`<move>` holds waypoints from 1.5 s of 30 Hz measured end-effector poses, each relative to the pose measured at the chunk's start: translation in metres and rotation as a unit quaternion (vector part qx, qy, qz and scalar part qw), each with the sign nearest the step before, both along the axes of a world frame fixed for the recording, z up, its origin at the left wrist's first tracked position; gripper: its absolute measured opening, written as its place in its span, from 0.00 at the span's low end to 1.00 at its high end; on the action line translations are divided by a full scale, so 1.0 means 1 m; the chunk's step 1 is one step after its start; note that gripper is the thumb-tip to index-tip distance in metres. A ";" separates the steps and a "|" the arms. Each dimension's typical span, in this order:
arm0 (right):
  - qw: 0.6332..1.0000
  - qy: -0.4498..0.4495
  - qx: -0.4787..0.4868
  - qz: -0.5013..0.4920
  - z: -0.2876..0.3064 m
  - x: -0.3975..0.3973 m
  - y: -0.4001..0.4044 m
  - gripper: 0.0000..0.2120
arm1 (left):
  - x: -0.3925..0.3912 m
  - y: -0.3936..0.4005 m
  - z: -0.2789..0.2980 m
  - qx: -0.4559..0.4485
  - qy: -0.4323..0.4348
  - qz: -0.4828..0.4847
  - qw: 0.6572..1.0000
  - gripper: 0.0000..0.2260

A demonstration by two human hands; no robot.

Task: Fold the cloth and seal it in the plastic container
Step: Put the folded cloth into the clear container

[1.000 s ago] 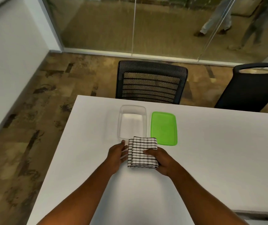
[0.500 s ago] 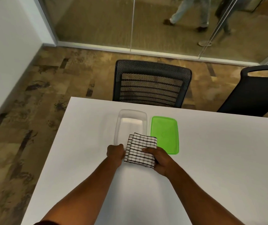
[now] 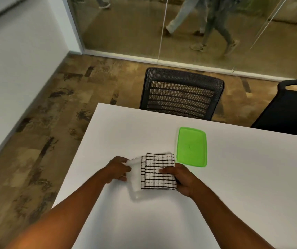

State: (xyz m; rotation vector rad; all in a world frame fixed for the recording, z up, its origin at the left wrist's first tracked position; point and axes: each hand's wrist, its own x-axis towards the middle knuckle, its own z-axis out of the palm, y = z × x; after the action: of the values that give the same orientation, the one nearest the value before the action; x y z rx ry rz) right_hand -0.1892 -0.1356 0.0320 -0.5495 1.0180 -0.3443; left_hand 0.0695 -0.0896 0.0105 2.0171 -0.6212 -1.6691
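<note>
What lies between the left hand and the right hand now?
In the head view, the clear container and the folded checked cloth lie between them. The left hand grips the container's left edge; the right hand holds the cloth over it.

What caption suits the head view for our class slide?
Right hand lowers folded checked cloth into clear container held by left hand; green lid waits.

1. No readable text, label, brand, number or sign was found anywhere in view.
2. The green lid [image 3: 192, 147] bore only a small central mark, too small to read.
</note>
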 end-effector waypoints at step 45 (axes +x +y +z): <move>0.895 0.428 -0.112 0.048 -0.074 -0.025 0.138 0.17 | -0.077 0.102 -0.043 -0.090 -0.153 -0.091 0.980 0.25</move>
State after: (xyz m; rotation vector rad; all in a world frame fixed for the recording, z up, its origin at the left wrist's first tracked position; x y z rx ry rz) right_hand -0.2143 0.0027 -0.0418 -1.0002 1.8068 -0.1174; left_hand -0.0075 0.0125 -0.0328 2.1517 -1.0520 -1.3471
